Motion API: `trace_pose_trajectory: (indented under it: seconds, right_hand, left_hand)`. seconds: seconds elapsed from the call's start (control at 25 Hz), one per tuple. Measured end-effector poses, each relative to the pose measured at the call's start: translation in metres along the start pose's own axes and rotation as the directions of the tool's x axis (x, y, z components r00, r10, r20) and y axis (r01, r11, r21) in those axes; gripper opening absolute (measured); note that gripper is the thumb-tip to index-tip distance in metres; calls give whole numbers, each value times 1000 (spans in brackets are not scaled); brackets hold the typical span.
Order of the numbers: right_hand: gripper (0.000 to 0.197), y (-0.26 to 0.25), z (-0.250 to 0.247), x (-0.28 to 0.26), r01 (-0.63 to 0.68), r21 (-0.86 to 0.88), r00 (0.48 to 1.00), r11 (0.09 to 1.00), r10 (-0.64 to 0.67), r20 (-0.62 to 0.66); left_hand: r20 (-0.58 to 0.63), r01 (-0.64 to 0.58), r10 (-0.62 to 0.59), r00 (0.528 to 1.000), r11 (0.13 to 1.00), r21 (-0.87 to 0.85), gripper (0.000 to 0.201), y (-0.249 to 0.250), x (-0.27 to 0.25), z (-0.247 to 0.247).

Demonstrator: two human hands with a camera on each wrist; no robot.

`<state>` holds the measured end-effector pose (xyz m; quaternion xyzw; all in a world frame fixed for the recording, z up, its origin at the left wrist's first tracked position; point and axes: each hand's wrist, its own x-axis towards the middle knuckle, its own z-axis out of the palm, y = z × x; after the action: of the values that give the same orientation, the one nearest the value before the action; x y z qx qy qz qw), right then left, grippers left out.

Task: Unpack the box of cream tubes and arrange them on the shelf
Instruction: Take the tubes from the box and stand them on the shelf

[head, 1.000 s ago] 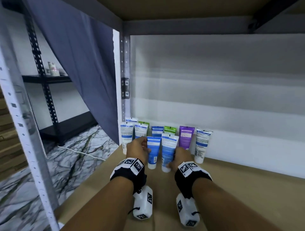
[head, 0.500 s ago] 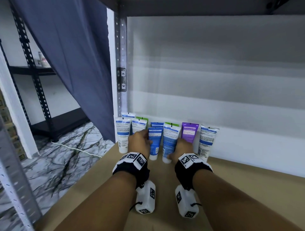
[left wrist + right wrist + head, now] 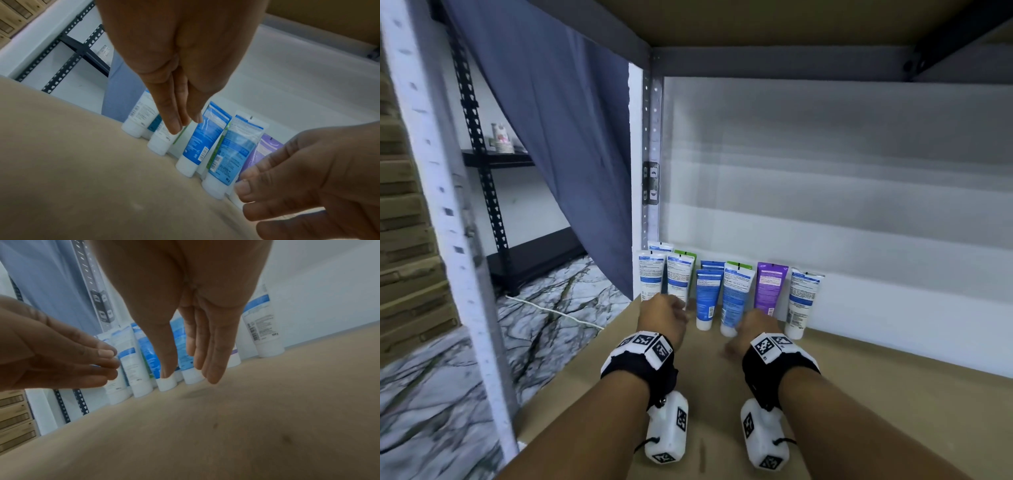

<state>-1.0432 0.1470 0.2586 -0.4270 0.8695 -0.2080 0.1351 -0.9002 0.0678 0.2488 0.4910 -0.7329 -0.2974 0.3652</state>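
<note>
Several cream tubes stand on their caps at the back left of the brown shelf board (image 3: pixel 859 394): white ones (image 3: pixel 651 275), a blue tube (image 3: pixel 707 298), a light blue tube (image 3: pixel 734 298), a purple tube (image 3: pixel 768 291) and a white tube (image 3: pixel 801 301) at the right end. Green tubes peek out behind them. My left hand (image 3: pixel 667 308) hovers just in front of the white tubes with straight fingers (image 3: pixel 174 128) and holds nothing. My right hand (image 3: pixel 751 323) hangs before the light blue tube (image 3: pixel 232 154), with straight fingers (image 3: pixel 213 369) above the board, empty. No box is in view.
A grey curtain (image 3: pixel 558 154) hangs left of the shelf's rear post (image 3: pixel 652 154). A white front post (image 3: pixel 448 240) stands at the left edge. The upper shelf board sits low overhead. To the right of the tubes the board is bare up to the white back panel (image 3: pixel 859 240).
Both hands have let go of the blue and light blue tubes and drawn back a little toward me. The tubes stay standing in the front row.
</note>
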Motion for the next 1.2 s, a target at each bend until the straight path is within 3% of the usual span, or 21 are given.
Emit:
trace_pose_trajectory:
  seconds: [0.2,0.36,0.52,0.64,0.76,0.84,1.0,1.04,1.2]
  right_hand:
    - [49,-27,15,-75,55,69,996,996,-59,64]
    - [20,-51,38,-146,142,154,981,978,-159,108]
    - [13,-70,81,-208,254,217,945,942,-290,150]
    - [6,-76,123,-240,323,149,911,935,-350,217]
    - [9,-72,179,-258,321,87,880,943,-331,342]
    - [4,-64,226,-265,314,63,858,947,-312,408]
    - [18,-44,320,-264,227,48,812,973,-216,543]
    - [12,-39,336,-262,229,10,786,973,-191,588]
    - [41,-25,399,-251,255,-122,749,959,-116,652]
  left_hand:
    - [0,62,-63,998,998,14,11,-21,-67,-51]
    - [-36,52,-51,998,998,36,7,-51,-132,-96]
    - [-63,179,-175,983,982,65,10,-107,-196,-134]
    - [-47,295,-292,955,927,231,12,-161,-239,-148]
    - [4,373,-403,915,853,365,3,-213,-277,-151]
    - [60,395,-474,879,792,466,16,-257,-298,-143]
    - [62,573,-699,712,631,523,34,-330,-337,-116]
    - [60,607,-739,671,594,528,34,-340,-344,-109]
    - [30,646,-796,604,512,566,41,-385,-358,-80]
